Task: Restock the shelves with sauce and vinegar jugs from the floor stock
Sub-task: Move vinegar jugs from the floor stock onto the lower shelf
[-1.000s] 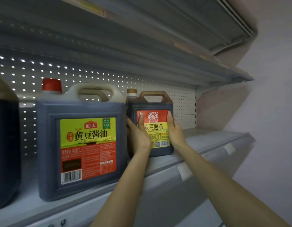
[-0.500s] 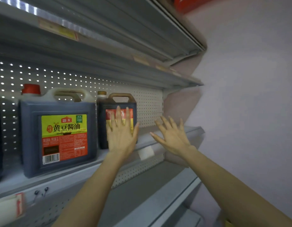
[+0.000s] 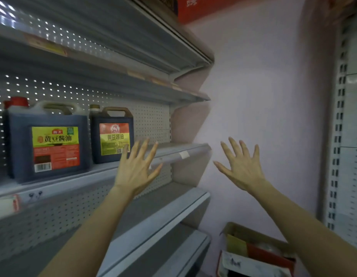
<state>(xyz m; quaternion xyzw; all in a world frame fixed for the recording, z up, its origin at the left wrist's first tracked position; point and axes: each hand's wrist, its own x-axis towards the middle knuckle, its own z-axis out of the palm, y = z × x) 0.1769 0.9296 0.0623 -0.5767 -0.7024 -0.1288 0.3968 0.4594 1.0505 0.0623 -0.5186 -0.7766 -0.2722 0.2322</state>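
Left grip [image 3: 136, 170]: released, fingers spread, holding nothing; it hangs before the shelf [image 3: 174, 156] edge, just right of the small jug [image 3: 111, 140].
Right grip [image 3: 240, 168]: released too, fingers fanned, in front of the wall [image 3: 263, 96].
Small jug: upright on the shelf, close beside the large jug [image 3: 49, 144].
Floor stock: open box [image 3: 253, 250] low right; I cannot make out its contents.
Risk: I judge a full jug heavy; lifted carelessly, it could slip or knock the shelf edge.
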